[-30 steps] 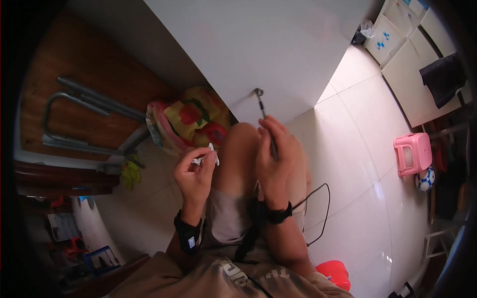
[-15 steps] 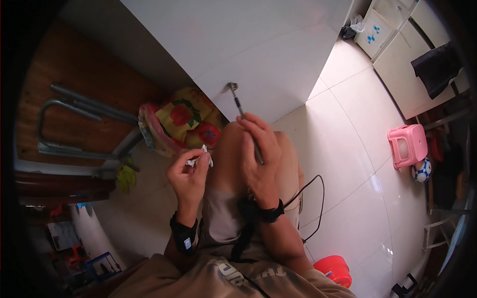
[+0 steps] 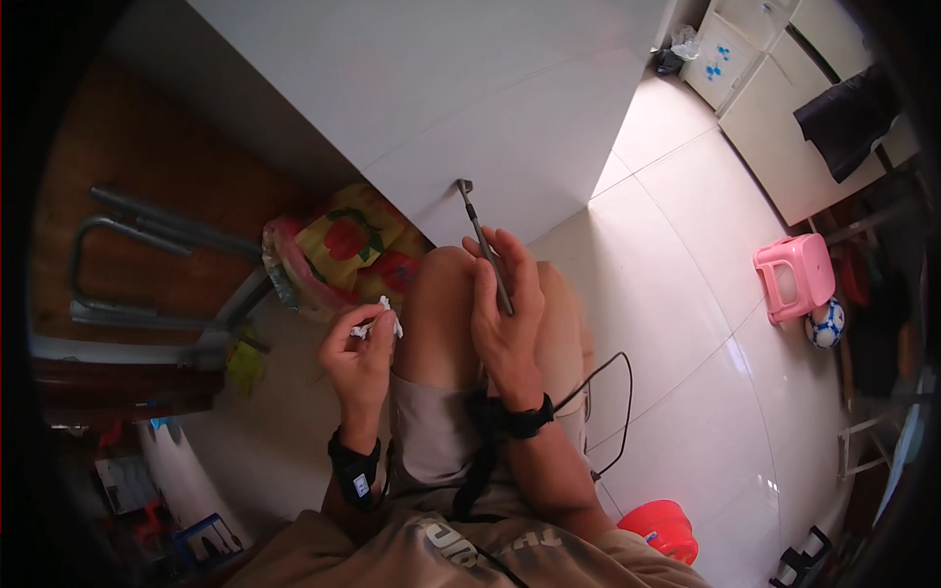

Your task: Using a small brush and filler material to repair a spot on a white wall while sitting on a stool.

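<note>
We sit with our bare knees (image 3: 436, 279) in front of us, and both hands are up over them. Our left hand (image 3: 358, 358) has its thumb and fingertips pinched together on a crumpled bit of white tissue (image 3: 385, 305), just beside the left knee. Our right hand (image 3: 512, 314) holds a thin, dark stick (image 3: 479, 233) between the thumb and the fingers. Those fingers are nearly straight, and the stick's bottom end lies over the palm. Its top tips a little to the left and has a small bent head (image 3: 466, 184). Behind that head is a big white panel (image 3: 461, 98), and we cannot tell if they touch. We wear a black band on each wrist, and a black cord (image 3: 628, 402) loops out beside our right leg. To the left of our knees sits a bundle with red fruit on yellow (image 3: 343, 240), near some gray metal tubes (image 3: 147, 216). Over on the right, a pink stool (image 3: 806, 274) stands on the shiny tile floor (image 3: 676, 323) with a white and blue ball (image 3: 826, 323) just beside it.
</note>
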The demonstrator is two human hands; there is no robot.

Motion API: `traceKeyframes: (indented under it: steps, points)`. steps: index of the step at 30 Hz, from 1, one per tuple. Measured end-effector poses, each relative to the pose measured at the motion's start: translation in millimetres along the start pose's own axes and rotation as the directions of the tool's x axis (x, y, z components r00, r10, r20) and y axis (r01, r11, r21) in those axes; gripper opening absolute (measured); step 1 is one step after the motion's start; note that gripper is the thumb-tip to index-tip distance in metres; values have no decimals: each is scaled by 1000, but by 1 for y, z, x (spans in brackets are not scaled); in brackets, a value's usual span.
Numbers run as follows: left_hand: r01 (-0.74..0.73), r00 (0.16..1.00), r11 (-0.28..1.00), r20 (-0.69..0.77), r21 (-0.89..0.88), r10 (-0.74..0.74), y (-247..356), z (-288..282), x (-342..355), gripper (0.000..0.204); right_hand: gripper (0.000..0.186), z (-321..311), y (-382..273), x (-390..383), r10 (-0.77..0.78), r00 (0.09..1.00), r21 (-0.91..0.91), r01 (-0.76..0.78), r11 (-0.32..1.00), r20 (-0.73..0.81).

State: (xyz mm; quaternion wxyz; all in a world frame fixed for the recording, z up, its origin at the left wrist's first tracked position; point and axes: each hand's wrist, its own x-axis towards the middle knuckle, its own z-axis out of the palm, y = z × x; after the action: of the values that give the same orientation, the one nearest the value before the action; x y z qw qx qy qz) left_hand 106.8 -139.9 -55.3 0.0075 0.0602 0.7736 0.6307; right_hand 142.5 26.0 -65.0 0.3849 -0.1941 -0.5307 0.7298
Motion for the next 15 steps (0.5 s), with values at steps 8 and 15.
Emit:
traceKeyframes:
  steps: [8,15]
  points:
    - [9,1000,1000,14,-18,-9,-1,6,3,14,31,-14,14,2,-143,956,45,136,990,255]
    - [-21,1000,1000,20,13,21,1,9,4,12,34,-16,11,7,-12,974,229,-41,973,225]
